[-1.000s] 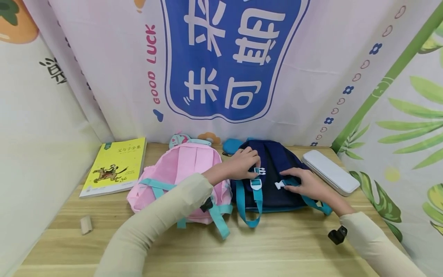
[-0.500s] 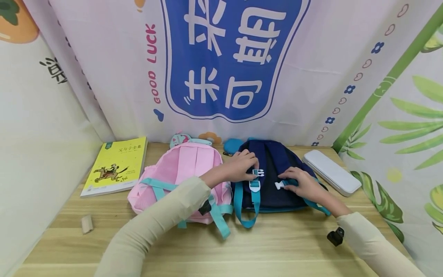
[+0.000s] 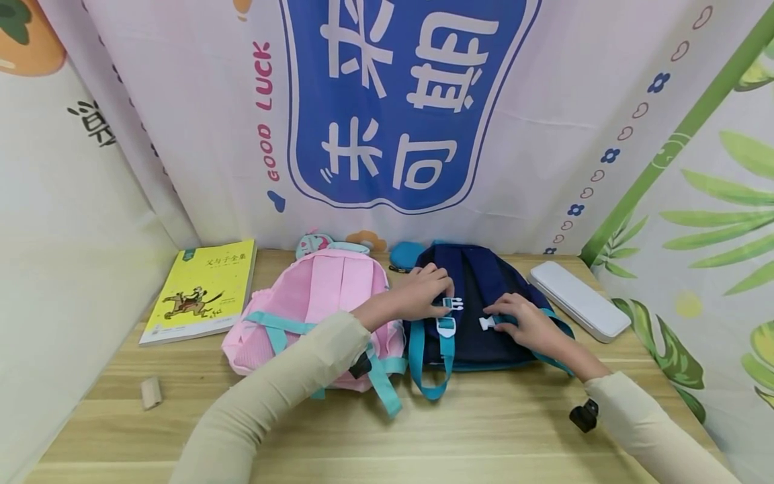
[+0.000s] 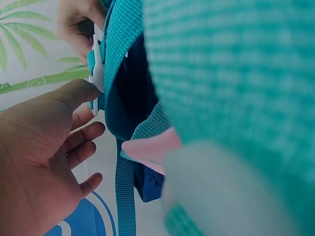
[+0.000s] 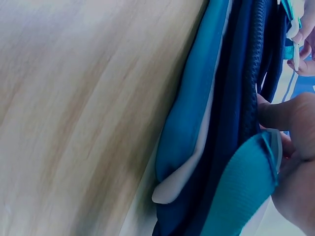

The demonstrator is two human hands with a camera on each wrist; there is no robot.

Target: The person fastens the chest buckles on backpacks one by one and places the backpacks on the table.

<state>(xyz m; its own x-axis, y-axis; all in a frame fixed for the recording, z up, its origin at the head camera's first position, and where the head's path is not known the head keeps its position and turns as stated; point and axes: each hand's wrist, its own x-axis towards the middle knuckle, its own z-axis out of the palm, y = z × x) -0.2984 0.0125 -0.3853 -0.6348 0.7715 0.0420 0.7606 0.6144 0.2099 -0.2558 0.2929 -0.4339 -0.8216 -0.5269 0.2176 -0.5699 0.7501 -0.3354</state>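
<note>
A navy backpack [image 3: 468, 346] with teal straps lies back-panel up on the wooden table. In the head view my left hand [image 3: 420, 294] pinches the pronged half of a white buckle [image 3: 457, 304] on a teal strap that hangs in a loop. My right hand [image 3: 535, 328] pinches the other white buckle half [image 3: 486, 323] by its teal webbing. The two halves face each other with a small gap between. In the left wrist view, thumb and fingers meet at a white buckle piece [image 4: 98, 69]; the near strap is blurred. The right wrist view shows the bag's zipped side [image 5: 251, 64].
To the left lies a pink backpack [image 3: 323, 279] with mint straps, under my left forearm. Further left are a yellow book [image 3: 202, 286] and a small beige block [image 3: 151, 392]. A white case [image 3: 577, 301] lies right of the navy bag; a blue pouch [image 3: 406, 255] sits behind.
Both hands keep their grips. The loop of teal strap under my left hand has swung slightly left, and my right hand has shifted a little to the left.
</note>
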